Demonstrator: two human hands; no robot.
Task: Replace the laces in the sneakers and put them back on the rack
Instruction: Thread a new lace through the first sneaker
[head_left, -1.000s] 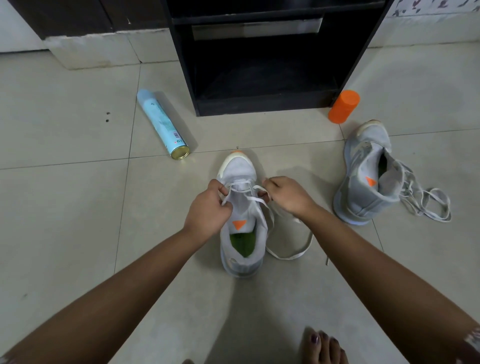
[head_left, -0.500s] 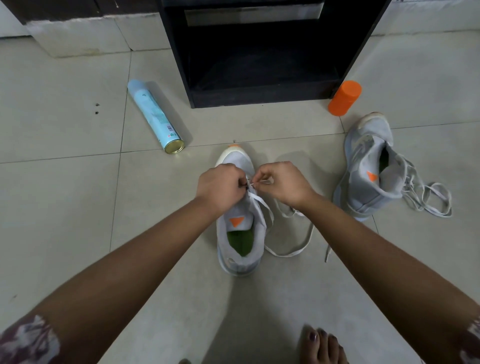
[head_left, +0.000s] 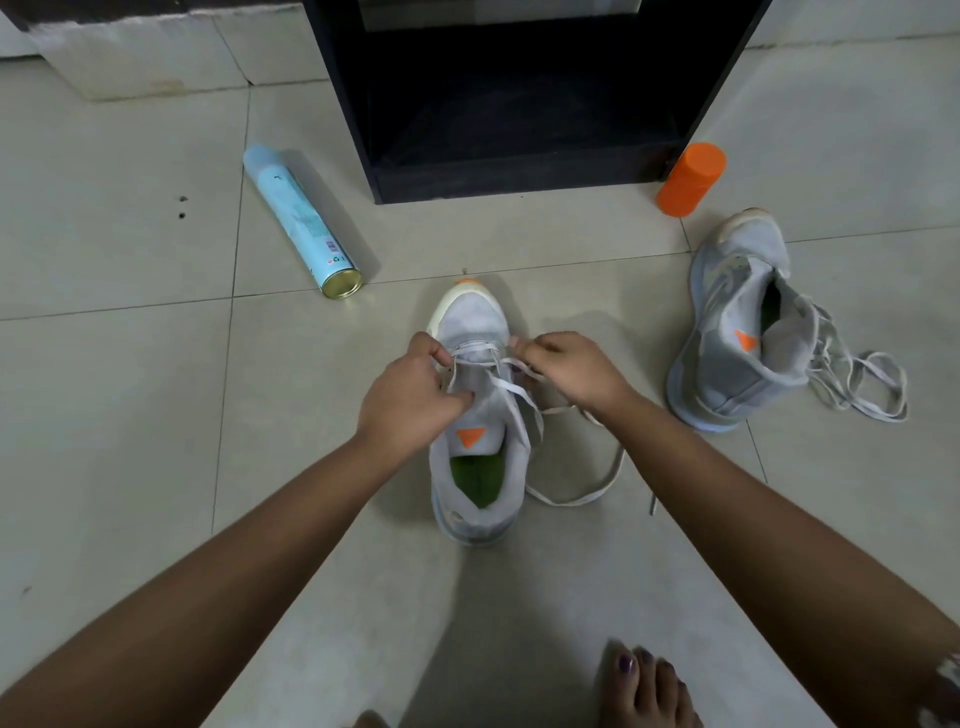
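A grey sneaker with an orange triangle on its tongue stands on the tiled floor, toe pointing away from me. My left hand pinches its white lace at the left eyelets. My right hand pinches the lace at the right eyelets. The lace's loose end loops on the floor right of the shoe. A second grey sneaker lies to the right, tipped on its side, with its lace spilling out. The black shoe rack stands open straight ahead.
A light blue spray can lies on the floor at the left of the rack. An orange cap stands by the rack's right foot. My bare foot shows at the bottom edge.
My hands have drawn slightly apart over the eyelets, and a lace bar now lies across the front of the tongue. The view has tilted down a little.
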